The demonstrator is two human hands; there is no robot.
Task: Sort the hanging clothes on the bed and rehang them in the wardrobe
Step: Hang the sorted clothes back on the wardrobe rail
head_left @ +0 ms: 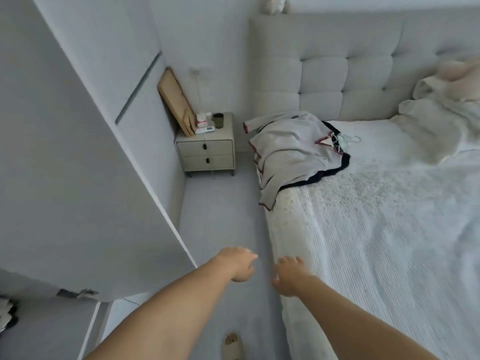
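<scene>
- Two bare hands reach out over the floor strip between wardrobe and bed, neither holding anything: the left hand (237, 265) has loosely curled fingers, the right hand (289, 275) has its fingers spread and relaxed by the bed's edge.
- The clothes (293, 149), a light grey piece with red stitching on top of something dark-edged, sit in a heap on the bed (376, 229) near the headboard, partly drooping over the side.
- White hangers (346, 140) poke out of the heap.
- The wardrobe door (78, 178) stands on the left.
- A nightstand (206, 149) stands in the corner with a dark cup (218, 120) on it.
</scene>
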